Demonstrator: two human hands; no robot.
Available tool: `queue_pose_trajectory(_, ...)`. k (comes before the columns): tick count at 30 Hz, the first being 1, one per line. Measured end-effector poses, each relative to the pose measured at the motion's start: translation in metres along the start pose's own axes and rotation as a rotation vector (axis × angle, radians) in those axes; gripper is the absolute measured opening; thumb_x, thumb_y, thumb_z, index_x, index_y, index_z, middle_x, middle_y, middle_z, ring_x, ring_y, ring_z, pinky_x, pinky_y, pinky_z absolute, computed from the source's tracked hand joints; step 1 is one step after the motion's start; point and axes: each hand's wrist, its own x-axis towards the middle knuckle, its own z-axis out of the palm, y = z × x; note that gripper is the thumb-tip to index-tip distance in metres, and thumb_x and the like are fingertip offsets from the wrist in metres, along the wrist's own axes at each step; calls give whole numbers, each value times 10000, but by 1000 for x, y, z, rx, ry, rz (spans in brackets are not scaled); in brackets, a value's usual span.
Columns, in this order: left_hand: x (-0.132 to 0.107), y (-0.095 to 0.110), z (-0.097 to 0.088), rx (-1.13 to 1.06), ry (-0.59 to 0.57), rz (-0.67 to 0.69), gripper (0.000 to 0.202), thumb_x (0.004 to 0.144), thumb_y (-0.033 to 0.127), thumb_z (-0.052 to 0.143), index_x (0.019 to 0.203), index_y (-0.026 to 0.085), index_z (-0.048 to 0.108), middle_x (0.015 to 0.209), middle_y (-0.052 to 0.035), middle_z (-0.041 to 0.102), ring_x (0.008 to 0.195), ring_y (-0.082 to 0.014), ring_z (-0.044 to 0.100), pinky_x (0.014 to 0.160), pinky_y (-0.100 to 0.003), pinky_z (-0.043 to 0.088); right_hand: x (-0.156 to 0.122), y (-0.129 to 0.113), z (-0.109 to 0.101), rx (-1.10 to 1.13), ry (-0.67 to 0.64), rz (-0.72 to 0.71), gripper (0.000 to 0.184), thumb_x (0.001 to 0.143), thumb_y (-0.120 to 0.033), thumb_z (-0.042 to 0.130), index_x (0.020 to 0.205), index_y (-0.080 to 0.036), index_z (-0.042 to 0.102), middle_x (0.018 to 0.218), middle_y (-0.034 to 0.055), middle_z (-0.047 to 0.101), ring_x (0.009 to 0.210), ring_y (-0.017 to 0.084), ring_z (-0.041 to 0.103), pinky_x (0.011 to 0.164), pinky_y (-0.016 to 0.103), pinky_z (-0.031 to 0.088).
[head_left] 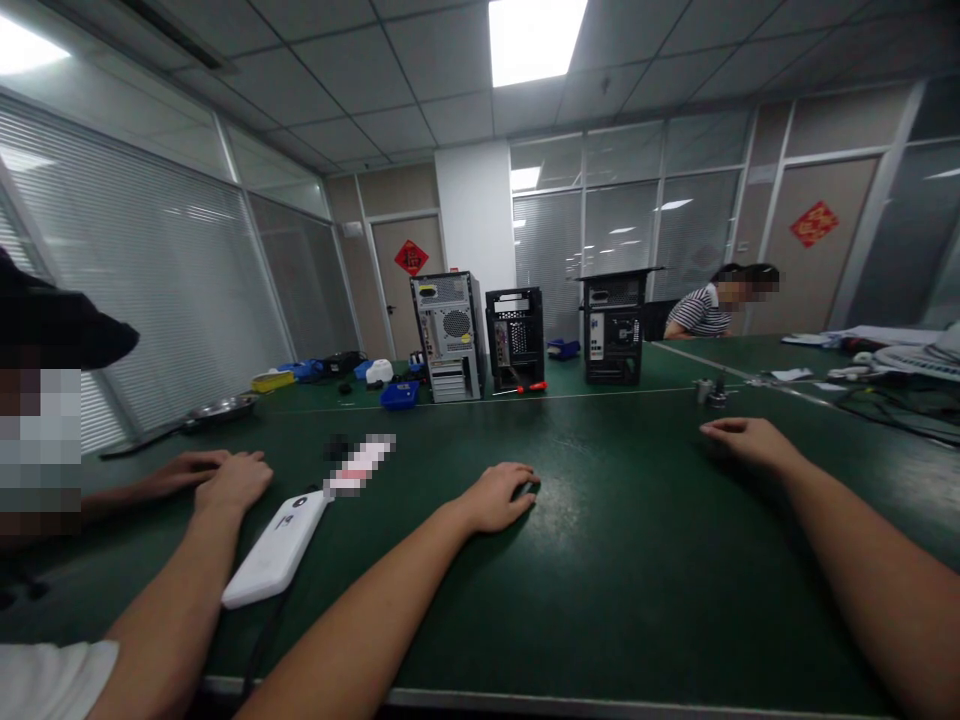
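My left hand (499,497) rests on the green table (600,590) near its middle. Its fingers are bent, the thumb stands a little apart, and nothing shows between them. Farther right, my right hand (754,443) lies low over the tabletop with its fingers stretched loosely to the left; I see no object in it. Just beyond those fingertips stand small metal parts (711,392), too small to name. Across the table from my left hand are a silver-backed computer case (450,335), a smaller black case (514,340) and another dark case (613,335).
A red-handled screwdriver (531,386) lies before the middle case. A blue tray (400,395) stands left of it. At my left, another person's hands (236,480) rest near a white power bank-like device (277,550) with a cable. Cables (900,405) clutter the right side.
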Motion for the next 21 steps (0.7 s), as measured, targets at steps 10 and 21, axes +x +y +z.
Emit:
queue_pose_trajectory(10, -1, 4, -4, -20, -16, -20, 405, 970, 375, 530, 1336, 219, 606, 1451, -109, 539, 1363, -273, 468, 1136, -444, 382, -2, 6, 29, 91, -35, 195, 395, 908, -419, 433, 1026, -159, 706, 1004, 184, 736, 896, 306, 675, 798, 419, 468)
queue_pose_trajectory(21, 0, 7, -4, -35, 10, -5, 391, 959, 347, 548, 1315, 201, 619, 1418, -107, 570, 1329, -262, 504, 1138, -421, 380, 2, -102, 56, -30, -127, -142, 288, 945, -351, 371, 985, -198, 612, 1039, 114, 690, 986, 246, 638, 903, 366, 473)
